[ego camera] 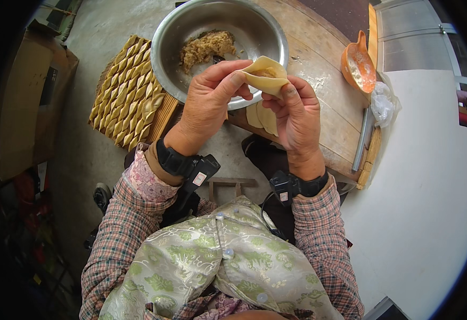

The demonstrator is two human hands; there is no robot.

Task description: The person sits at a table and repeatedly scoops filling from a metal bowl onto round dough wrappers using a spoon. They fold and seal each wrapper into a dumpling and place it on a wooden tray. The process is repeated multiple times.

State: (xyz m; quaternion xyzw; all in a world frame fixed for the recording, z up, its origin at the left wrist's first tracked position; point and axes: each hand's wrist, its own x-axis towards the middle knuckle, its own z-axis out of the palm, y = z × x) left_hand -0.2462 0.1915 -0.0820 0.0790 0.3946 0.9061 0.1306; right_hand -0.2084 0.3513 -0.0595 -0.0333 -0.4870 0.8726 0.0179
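Observation:
A half-folded dumpling (pixel 266 76) is held up between my two hands, its dough wrapper cupped around a bit of filling and gaping at the top. My left hand (pixel 217 86) pinches its left corner between thumb and fingers. On the other side my right hand (pixel 297 104) grips the right corner. Behind them stands a large steel basin (pixel 161 52) with a mound of brownish filling (pixel 209 46) and a dark utensil handle in it. Flat dough wrappers (pixel 259 116) lie on the wooden board (pixel 317 48), partly hidden by my right hand.
Rows of folded dumplings (pixel 125 94) cover a slatted tray (pixel 163 116) at left. An orange scoop with flour (pixel 359 66), a plastic bag (pixel 383 104) and a metal rod (pixel 361 140) lie along the board's right side. A cardboard box (pixel 29 96) stands far left.

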